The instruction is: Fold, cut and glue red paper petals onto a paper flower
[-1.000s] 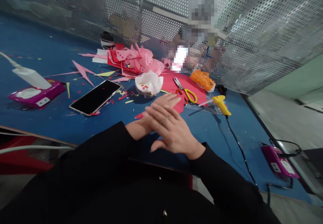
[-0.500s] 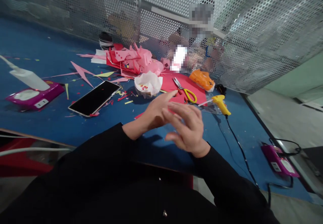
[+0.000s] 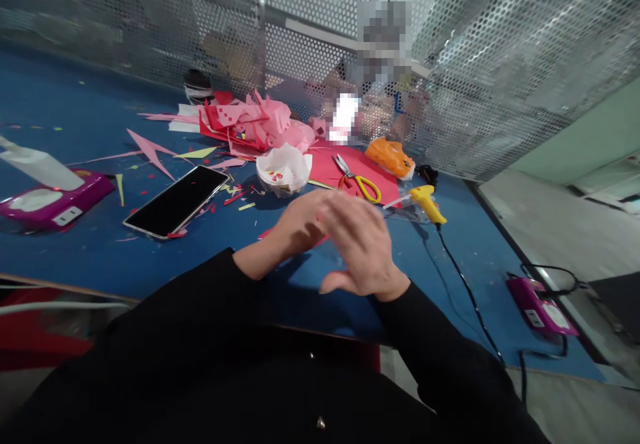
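Observation:
My left hand (image 3: 296,225) is held over the blue table with its back and wrist showing; its fingers are hidden behind the other hand. Crossing in front of it, my right hand (image 3: 364,251) has its thumb apart and its fingers stretched out, a little blurred. I see nothing held in the right hand, and the two hands overlap, perhaps touching. Bits of red paper (image 3: 266,234) peek out around the left hand. Just beyond the hands are a white paper-lined bowl (image 3: 284,169) with small paper scraps and yellow-handled scissors (image 3: 369,188) on a red sheet (image 3: 325,162).
A black-screened phone (image 3: 175,202) lies left among paper clippings. Behind it is a heap of pink and red paper (image 3: 265,121). Purple power strips (image 3: 543,307) stand at both sides. A yellow glue gun (image 3: 427,204) trails a black cord. A perforated metal screen (image 3: 310,51) borders the back.
The fingers of my right hand have come together more and moved left over my left hand. The whole view has shifted slightly, so the table things appear further left.

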